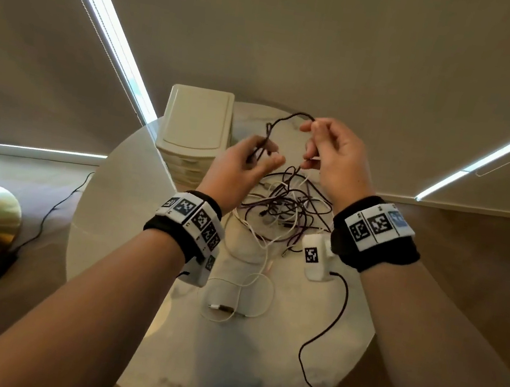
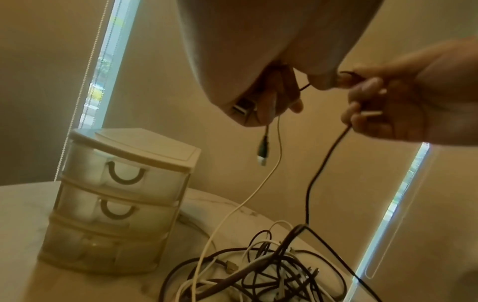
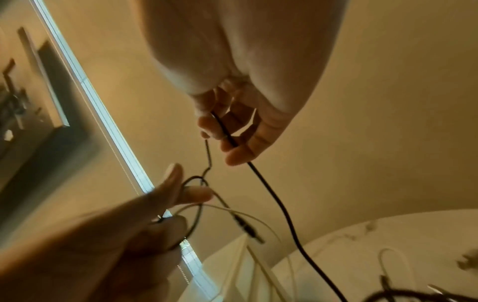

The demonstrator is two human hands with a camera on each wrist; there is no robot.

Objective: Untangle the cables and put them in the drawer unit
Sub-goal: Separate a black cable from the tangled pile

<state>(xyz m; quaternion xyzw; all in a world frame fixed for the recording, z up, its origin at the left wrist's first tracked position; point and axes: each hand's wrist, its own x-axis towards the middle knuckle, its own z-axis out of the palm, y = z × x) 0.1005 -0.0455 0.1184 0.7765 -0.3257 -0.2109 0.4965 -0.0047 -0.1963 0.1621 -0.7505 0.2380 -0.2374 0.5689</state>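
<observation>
1. Above the round table (image 1: 129, 241), both hands raised, working one dark cable (image 1: 285, 120) clear of the heap.
2. Left hand (image 1: 240, 171): fingers curled, pinching the dark cable near its plug end; plug (image 2: 263, 152) dangling below the fingers in the left wrist view. Also a thin white cable (image 2: 261, 186) running down from the same hand to the pile.
3. Right hand (image 1: 337, 159): thumb and forefinger pinching the dark cable further along, remaining fingers loosely curled round its lower run. Something pale and short seemingly tucked among those fingers in the left wrist view; cannot tell what.
4. Between the hands, dark cable arching up in a loop, then dropping from the right hand into the tangle (image 1: 284, 207).
5. Tangle lying on the table just beside the drawer unit (image 1: 195, 129), dark and white leads knotted together, most of it untouched.
6. Nearer the body, a separate white cable (image 1: 242, 296) loosely coiled on the table, apart from the main knot; not yet stowed.
7. Drawer unit at the far left of the table, all three drawers (image 2: 124, 179) closed. Contents hazy through the frosted fronts; cannot tell whether any cable is inside.
8. Judgement: early stage. First cable only partly freed, far end buried in the pile. Left to do: finish freeing it, open a drawer, stow it, repeat for the rest.
</observation>
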